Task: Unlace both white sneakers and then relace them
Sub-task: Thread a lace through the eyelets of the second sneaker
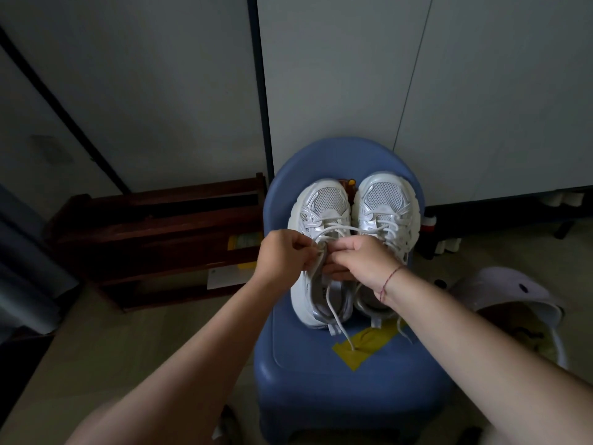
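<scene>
Fingers (305, 248) of left hand (282, 256) and right hand (365, 260) curled, pinching lace (335, 227) at upper eyelets of near sneaker (321, 203), left side of blue chair (288, 364) seat. Second sneaker (385, 200) on seat's right. Step: likely working lace through eyelets; unlacing or relacing unclear. Next needs free lace end (346, 335) picked up.

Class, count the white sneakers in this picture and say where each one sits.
2. The left sneaker lies on the blue chair under the left hand and right hand, which pinch its lace; the right sneaker sits beside it. None looks hidden.
</scene>
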A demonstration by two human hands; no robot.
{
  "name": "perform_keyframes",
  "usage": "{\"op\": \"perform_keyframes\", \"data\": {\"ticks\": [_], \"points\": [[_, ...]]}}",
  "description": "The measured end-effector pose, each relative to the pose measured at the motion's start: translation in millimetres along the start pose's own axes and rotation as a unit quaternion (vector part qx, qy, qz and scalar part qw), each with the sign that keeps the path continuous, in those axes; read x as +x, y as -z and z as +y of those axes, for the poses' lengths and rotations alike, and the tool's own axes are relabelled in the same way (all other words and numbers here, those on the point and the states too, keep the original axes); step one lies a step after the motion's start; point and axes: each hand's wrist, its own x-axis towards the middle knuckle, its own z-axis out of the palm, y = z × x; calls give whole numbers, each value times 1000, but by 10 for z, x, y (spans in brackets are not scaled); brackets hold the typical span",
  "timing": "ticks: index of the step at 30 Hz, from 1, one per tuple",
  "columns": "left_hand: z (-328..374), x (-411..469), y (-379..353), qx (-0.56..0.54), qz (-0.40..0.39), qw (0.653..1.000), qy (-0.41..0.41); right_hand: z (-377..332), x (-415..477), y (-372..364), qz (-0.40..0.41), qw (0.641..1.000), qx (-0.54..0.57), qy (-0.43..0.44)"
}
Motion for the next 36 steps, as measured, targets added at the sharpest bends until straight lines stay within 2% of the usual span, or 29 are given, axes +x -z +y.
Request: {"op": "perform_keyframes", "data": {"ticks": [6,11,25,30,33,36], "points": [[91,-6,41,152,1,985,-87,18,17,8,4,1000,4,-7],[133,5,30,238,-1,964,-115,15,19,11,13,1000,-4,-8],[141,10,135,253,-40,963,-88,20,23,10,0,1000,0,-4],[159,-10,66,293,-9,951,-103,20,24,-4,5,1000,-1,-6],[168,-68,-46,316,-4,938,-140,38,44,-14,22,999,-28,2],[142,-96,-87,269,29,949,-162,80,71,-23,38,998,-41,6]]}}
